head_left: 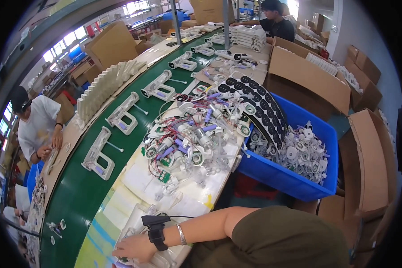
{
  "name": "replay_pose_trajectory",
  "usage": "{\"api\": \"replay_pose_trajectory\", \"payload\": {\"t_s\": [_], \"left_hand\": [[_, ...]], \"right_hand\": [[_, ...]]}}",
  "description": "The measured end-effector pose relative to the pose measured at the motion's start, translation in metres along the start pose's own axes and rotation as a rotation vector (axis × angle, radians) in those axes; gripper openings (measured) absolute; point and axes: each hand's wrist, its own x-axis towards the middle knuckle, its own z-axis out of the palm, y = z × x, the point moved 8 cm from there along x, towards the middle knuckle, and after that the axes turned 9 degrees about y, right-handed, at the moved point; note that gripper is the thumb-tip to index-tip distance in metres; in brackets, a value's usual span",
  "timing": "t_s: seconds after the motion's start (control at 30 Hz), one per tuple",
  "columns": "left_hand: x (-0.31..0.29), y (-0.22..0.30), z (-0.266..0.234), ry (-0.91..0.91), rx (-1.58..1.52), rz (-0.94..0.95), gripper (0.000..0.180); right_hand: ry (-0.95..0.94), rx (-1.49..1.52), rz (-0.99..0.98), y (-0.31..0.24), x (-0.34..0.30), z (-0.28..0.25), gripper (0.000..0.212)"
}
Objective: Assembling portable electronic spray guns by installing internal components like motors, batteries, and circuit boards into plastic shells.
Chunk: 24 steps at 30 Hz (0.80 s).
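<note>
My right hand (136,248) reaches over a white plastic housing (136,219) at the near edge of the workbench. Its fingers are bent together around something small beside a green circuit board; what they hold is hidden. A black strap with a small box and a silver bracelet sit on this wrist. My left hand is not in view. Ahead lies a heap of lamp parts (196,134): purple cylindrical cells, red wires, circuit boards and clear plastic pieces. Left of it, several white housings with handle-like frames (98,154) stand in a row on the green conveyor belt (71,196).
A blue bin (299,190) of clear and white small parts stands right of the bench, with a black dotted panel (254,100) leaning over it. Cardboard boxes (308,76) line the right side. White shells (105,91) are stacked beyond the belt. A co-worker (38,125) works across the belt; another person (277,24) sits far back.
</note>
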Motion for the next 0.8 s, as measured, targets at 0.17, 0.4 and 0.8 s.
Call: {"api": "replay_pose_trajectory", "payload": {"t_s": [0.17, 0.4, 0.8], "left_hand": [[-0.006, -0.012, -0.005, -0.143, -0.131, -0.122, 0.047], [-0.013, -0.023, -0.004, -0.021, 0.017, -0.107, 0.039], [0.008, -0.003, 0.016, -0.188, 0.603, 0.322, 0.034]], "right_hand": [[-0.169, -0.133, 0.047, 0.005, 0.007, 0.032, 0.028], [-0.176, -0.28, -0.139, -0.005, 0.01, 0.048, 0.014], [-0.256, -0.471, -0.326, 0.0, 0.02, 0.006, 0.006]]}}
